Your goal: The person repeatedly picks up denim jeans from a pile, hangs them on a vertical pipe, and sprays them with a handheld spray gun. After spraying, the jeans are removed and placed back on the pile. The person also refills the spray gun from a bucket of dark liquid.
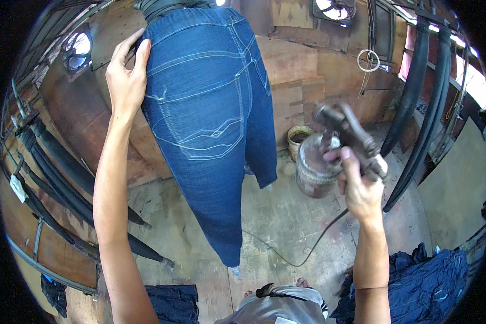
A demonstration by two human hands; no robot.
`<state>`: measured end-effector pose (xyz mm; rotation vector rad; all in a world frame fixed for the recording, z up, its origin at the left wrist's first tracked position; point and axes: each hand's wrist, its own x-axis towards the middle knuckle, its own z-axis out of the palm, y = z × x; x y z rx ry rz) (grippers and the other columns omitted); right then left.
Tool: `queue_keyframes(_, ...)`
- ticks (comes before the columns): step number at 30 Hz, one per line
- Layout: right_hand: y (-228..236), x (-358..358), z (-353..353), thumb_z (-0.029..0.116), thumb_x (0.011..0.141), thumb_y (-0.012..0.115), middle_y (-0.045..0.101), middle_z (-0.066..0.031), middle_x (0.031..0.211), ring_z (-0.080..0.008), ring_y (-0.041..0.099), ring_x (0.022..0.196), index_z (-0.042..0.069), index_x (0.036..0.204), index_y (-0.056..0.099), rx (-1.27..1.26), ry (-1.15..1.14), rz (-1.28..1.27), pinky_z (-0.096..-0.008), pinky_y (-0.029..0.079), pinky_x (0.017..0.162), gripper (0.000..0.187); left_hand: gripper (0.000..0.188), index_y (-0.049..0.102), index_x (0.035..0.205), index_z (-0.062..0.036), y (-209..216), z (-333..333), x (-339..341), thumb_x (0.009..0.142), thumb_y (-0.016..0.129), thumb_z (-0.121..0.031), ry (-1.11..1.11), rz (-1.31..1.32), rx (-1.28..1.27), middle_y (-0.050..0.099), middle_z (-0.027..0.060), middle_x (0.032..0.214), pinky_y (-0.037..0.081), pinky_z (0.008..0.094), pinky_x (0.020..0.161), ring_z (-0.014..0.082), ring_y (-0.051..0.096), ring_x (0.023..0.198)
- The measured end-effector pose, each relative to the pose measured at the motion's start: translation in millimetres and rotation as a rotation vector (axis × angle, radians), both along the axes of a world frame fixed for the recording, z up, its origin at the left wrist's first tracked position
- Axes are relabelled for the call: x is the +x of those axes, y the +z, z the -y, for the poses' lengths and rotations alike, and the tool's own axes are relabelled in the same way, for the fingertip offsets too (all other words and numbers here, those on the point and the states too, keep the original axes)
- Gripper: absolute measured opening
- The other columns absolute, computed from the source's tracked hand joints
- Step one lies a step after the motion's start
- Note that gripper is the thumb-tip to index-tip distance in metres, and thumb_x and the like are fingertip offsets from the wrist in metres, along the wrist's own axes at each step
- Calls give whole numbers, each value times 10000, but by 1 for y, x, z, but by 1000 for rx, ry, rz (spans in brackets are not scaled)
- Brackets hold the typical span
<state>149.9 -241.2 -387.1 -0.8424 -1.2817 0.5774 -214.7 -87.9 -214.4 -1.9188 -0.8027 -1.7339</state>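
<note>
A pair of dark blue jeans [200, 102] hangs upright in front of me, its back pocket with pale stitching toward me. My left hand [127, 75] touches the left edge of the jeans near the waist, thumb and fingers apart; some fingertips are partly hidden. On the right, my right hand [362, 186] grips a metal spray gun [356, 132], held away from the jeans and blurred by motion. A stained cylindrical pot [314, 181] shows just below the gun; whether it is joined to it I cannot tell. From near my right hand a thin dark hose [329, 222] curves down.
A small bucket [298, 141] stands by the back wall. Long dark padded tubes hang at the left [65, 189] and right [418, 108]. Dark blue garments lie in a pile [424, 286] at the lower right, and another dark cloth [173, 303] lies at the lower left.
</note>
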Motion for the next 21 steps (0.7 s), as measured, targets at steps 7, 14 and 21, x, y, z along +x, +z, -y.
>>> queue_keyframes(7, 11, 8, -7, 183, 1004, 598, 667, -33, 746, -48, 492, 524, -2, 1077, 644, 12, -121, 79, -224, 385, 472, 204, 400, 671, 1242, -20, 10, -18, -21, 988, 636, -327, -4, 4, -81, 686, 172, 1191, 489, 339, 977, 236, 651, 1120)
queue_keyframes(14, -24, 14, -15, 121, 966, 599, 649, -24, 721, -82, 561, 690, -7, 1205, 656, -358, -17, 356, -277, 484, 678, 277, 576, 628, 1245, -19, 19, -38, -33, 993, 534, -528, 121, 58, -214, 679, 208, 1188, 462, 374, 991, 280, 633, 1141)
queue_keyframes(21, -8, -7, 20, 149, 1011, 555, 687, -88, 787, -61, 488, 493, -23, 1183, 629, -5, -61, 23, -221, 377, 443, 255, 579, 630, 1191, -28, 28, -72, -62, 998, 488, -555, 49, 77, -284, 666, 139, 1091, 419, 332, 963, 223, 587, 1045)
